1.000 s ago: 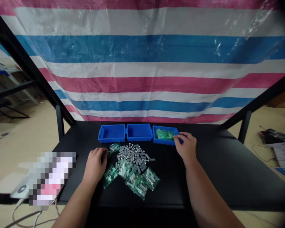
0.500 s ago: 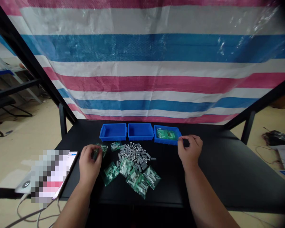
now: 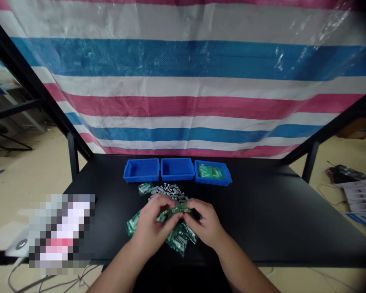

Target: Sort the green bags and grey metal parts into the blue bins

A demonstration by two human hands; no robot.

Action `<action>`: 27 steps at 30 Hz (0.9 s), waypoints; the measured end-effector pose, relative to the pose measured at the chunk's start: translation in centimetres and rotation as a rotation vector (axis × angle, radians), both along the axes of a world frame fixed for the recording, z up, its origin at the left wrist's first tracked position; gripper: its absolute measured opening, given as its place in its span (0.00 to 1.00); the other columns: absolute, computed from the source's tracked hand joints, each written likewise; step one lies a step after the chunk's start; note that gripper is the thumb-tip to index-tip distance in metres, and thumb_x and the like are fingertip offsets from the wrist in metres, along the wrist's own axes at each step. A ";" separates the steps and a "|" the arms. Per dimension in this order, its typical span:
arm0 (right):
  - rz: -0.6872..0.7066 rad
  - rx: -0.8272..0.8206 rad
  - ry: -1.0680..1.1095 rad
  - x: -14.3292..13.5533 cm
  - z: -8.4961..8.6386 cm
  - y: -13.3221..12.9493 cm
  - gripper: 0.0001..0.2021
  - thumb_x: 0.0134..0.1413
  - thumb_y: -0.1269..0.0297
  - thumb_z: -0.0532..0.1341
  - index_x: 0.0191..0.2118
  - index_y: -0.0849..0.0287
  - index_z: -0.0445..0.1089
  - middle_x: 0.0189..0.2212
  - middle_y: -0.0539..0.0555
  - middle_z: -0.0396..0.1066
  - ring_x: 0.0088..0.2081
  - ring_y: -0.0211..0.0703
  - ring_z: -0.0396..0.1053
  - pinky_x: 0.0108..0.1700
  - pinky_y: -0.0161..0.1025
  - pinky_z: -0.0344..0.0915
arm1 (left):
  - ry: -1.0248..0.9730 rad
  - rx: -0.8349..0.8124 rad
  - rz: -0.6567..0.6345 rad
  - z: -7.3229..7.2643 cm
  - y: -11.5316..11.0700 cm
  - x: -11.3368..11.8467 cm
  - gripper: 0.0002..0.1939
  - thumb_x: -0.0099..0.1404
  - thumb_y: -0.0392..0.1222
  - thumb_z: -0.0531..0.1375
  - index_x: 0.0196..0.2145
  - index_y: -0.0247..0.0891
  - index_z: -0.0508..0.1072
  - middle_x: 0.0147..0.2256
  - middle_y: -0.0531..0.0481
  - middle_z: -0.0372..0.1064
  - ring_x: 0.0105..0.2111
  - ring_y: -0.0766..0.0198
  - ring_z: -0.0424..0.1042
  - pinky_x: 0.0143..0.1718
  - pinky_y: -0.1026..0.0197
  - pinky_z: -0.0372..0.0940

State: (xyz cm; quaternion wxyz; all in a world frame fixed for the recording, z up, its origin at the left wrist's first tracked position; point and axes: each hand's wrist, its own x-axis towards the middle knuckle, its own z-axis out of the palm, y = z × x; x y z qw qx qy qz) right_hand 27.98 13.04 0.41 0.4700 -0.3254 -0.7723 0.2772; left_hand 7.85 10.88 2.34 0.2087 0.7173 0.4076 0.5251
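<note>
Both hands meet over the heap at the middle of the black table. My left hand (image 3: pixel 149 228) and my right hand (image 3: pixel 210 226) pinch a small green plastic bag (image 3: pixel 181 208) from its two sides, thumbs and fingers closed on it. Its contents are hard to make out. Behind it lies a pile of loose grey and silver screw-like hardware pieces (image 3: pixel 167 189), partly covered by my hands. Filled green bags (image 3: pixel 177 239) lie beneath and in front of my hands. Another filled bag (image 3: pixel 132 224) shows beside my left hand, and one more (image 3: pixel 145 188) sits behind it.
Along the back stand a left blue bin (image 3: pixel 142 178), a middle blue bin (image 3: pixel 177 177) and a right blue bin (image 3: pixel 213 181) holding green bags (image 3: pixel 210 171). A blurred-out phone-like device (image 3: pixel 64 228) lies at the left edge. A striped sheet (image 3: pixel 183 108) hangs behind the table.
My right hand has come left from beside the right bin. My left hand has moved right with the green bag, and both hands now grip it above the pile. The view has shifted slightly.
</note>
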 end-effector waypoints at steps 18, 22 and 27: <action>-0.872 0.180 -0.548 10.8 -3.5 8.6 0.13 0.66 0.59 0.56 0.41 0.55 0.79 0.41 0.55 0.80 0.53 0.53 0.68 0.60 0.52 0.56 | 0.614 -0.185 0.414 -5.8 5.0 -10.3 0.13 0.68 0.47 0.58 0.45 0.43 0.78 0.47 0.46 0.77 0.49 0.50 0.74 0.54 0.48 0.67; -0.836 0.185 -0.535 11.1 -3.8 8.7 0.14 0.65 0.59 0.56 0.45 0.55 0.78 0.41 0.56 0.78 0.54 0.54 0.67 0.60 0.52 0.58 | 0.515 -0.178 0.482 -5.3 4.5 -10.6 0.15 0.70 0.50 0.57 0.44 0.42 0.80 0.45 0.44 0.75 0.45 0.52 0.74 0.50 0.51 0.70; -0.896 0.208 -0.468 10.1 -2.2 7.5 0.15 0.64 0.56 0.58 0.46 0.56 0.78 0.46 0.62 0.68 0.52 0.57 0.65 0.58 0.57 0.62 | 0.374 -0.119 0.477 -3.0 2.9 -9.1 0.15 0.71 0.51 0.58 0.46 0.42 0.80 0.42 0.46 0.75 0.42 0.56 0.75 0.47 0.55 0.71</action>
